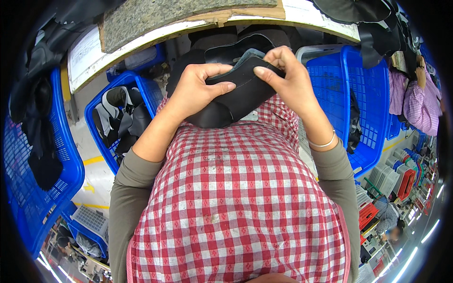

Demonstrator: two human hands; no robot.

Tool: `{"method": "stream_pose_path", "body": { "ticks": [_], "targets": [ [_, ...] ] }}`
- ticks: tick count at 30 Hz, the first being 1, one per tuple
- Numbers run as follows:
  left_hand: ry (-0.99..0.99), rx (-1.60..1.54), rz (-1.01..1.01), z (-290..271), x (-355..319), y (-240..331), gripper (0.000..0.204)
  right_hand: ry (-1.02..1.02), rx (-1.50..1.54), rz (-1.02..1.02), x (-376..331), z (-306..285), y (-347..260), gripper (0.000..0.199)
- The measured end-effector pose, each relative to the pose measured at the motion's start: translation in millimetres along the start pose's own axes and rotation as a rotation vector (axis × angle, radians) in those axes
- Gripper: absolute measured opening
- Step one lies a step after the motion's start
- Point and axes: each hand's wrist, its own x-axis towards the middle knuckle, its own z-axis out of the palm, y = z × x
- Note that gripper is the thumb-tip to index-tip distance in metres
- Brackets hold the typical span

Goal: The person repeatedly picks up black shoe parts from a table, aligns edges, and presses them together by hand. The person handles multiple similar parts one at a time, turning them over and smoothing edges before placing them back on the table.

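A black leather shoe upper piece is held up over my lap, a row of light stitch marks running along its face. My left hand pinches its left edge, thumb in front and fingers behind. At the upper right edge, my right hand grips it between thumb and curled fingers. A greyish-blue lining shows along the top edge. More black leather parts lie under and behind it on my lap; where one piece ends and another begins is hard to tell.
Ahead is a worktable with a speckled stone slab. Blue baskets of black and grey parts stand at left, another blue basket at right. Black pieces hang off the table's right end. A person in a pink checked sleeve is far right.
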Motion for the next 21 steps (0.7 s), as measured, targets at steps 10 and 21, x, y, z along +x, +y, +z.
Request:
{"method": "stream_pose_path", "body": {
  "ticks": [10, 21],
  "targets": [
    [-0.192, -0.180, -0.006, -11, 9, 2, 0.055, 0.028, 0.080, -0.011, -10, -3, 0, 0.033],
    [-0.306, -0.141, -0.096, -20, 13, -4, 0.056, -0.006, 0.042, -0.035, -13, -6, -8, 0.040]
  ]
}}
